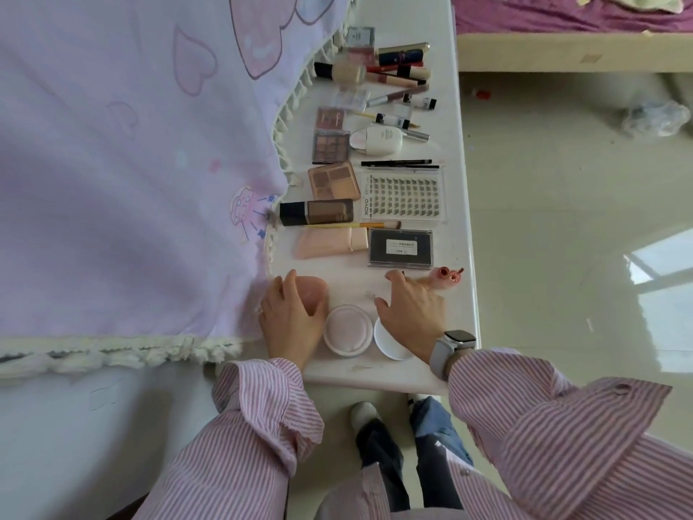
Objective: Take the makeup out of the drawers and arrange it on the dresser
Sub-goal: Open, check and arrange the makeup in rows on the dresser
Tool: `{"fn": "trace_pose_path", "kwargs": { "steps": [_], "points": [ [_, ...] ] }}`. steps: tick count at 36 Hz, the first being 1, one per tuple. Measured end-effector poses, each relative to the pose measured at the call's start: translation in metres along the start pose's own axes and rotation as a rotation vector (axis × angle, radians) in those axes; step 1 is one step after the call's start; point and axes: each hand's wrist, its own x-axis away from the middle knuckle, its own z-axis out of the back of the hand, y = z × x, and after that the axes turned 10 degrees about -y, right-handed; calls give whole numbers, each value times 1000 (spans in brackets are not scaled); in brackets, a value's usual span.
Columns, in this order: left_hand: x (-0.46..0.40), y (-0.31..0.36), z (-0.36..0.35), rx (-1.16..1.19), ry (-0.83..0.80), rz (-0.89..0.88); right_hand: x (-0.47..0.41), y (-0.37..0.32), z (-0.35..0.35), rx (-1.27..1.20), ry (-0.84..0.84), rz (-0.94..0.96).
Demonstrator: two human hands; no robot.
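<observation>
Makeup lies in rows along the white dresser top (455, 204). My left hand (290, 317) grips a pink makeup sponge (313, 289) near the front left. My right hand (410, 311) lies flat with spread fingers, partly over a white round lid (386, 343). Between the hands sits a round white powder jar with a pink puff (348, 330). Beyond my hands lie a pink tube (332, 242), a dark flat case (400, 248), a lash tray (403, 196), a foundation bottle (317, 212) and eyeshadow palettes (333, 180).
A lilac cloth with tassel trim (123, 163) covers the left of the dresser. A small pink item (446, 277) lies by the right edge. Farther back lie brushes, pencils and lipsticks (397, 65). A bed with a purple sheet (562, 16) stands beyond; glossy floor on the right.
</observation>
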Motion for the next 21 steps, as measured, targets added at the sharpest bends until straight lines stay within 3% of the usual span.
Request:
{"fn": "trace_pose_path", "kwargs": {
  "steps": [5,10,16,21],
  "points": [
    [-13,2,6,-97,-98,40,0,-4,5,-100,4,42],
    [-18,5,17,5,-89,22,1,-2,5,-273,-9,107],
    [0,21,45,626,5,-11,7,-14,21,-548,-53,258],
    [11,31,58,1103,-193,3,17,-32,34,-587,-92,458]
  ]
}}
